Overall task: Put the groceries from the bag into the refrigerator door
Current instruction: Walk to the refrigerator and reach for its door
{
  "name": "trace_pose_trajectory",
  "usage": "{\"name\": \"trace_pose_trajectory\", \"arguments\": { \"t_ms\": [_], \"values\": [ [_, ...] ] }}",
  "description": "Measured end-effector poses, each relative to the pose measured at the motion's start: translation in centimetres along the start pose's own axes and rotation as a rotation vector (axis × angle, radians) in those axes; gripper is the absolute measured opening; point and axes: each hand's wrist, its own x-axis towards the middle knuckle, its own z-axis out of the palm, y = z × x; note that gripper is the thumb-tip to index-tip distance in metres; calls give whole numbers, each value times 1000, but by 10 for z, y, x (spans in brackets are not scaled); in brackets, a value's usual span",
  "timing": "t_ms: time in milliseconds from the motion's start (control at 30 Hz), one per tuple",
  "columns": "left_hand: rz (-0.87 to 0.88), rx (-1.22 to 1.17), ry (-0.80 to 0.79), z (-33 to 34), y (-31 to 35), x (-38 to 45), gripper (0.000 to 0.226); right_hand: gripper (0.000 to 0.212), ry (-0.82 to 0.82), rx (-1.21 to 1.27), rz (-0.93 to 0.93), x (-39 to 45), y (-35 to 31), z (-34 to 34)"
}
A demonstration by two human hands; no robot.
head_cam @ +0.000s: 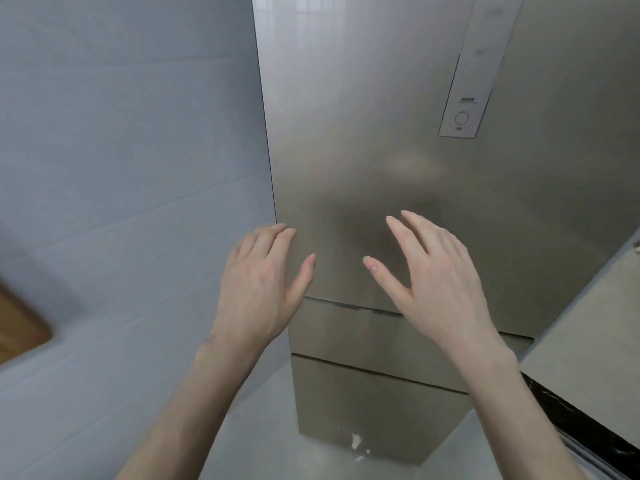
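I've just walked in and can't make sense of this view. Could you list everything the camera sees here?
refrigerator door: one, brushed steel grey, closed, centre, filling the upper middle
control panel: one, white, upper right of the door
drawers: two, same steel grey, below the door, both closed
wall: one, pale grey tiles, left
floor: pale, glossy, bottom
wooden object: one, brown, left edge, cut off, cannot tell what
counter: one, beige top with dark edge, right
left hand: open, fingertips at the door's left edge
right hand: open, raised before the door
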Motion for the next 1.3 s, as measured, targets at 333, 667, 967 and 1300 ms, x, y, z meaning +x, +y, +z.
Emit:
{"name": "trace_pose_trajectory", "arguments": {
  "t_ms": [333, 667, 967, 1300],
  "values": [
    [-51, -275, 149, 44, -45, 61, 44, 73, 59, -139, 70, 41, -17, 34],
    [-172, -567, -19, 80, -52, 94, 73, 89, 31, -260, 234, 57, -17, 76],
    [-231, -797, -133, 82, -59, 99, 85, 100, 8, -308, 273, 60, -21, 93],
    [-179, -777, -179, 56, -59, 74, 94, 100, 7, -251, 271, 44, -34, 80]
  ]
}}
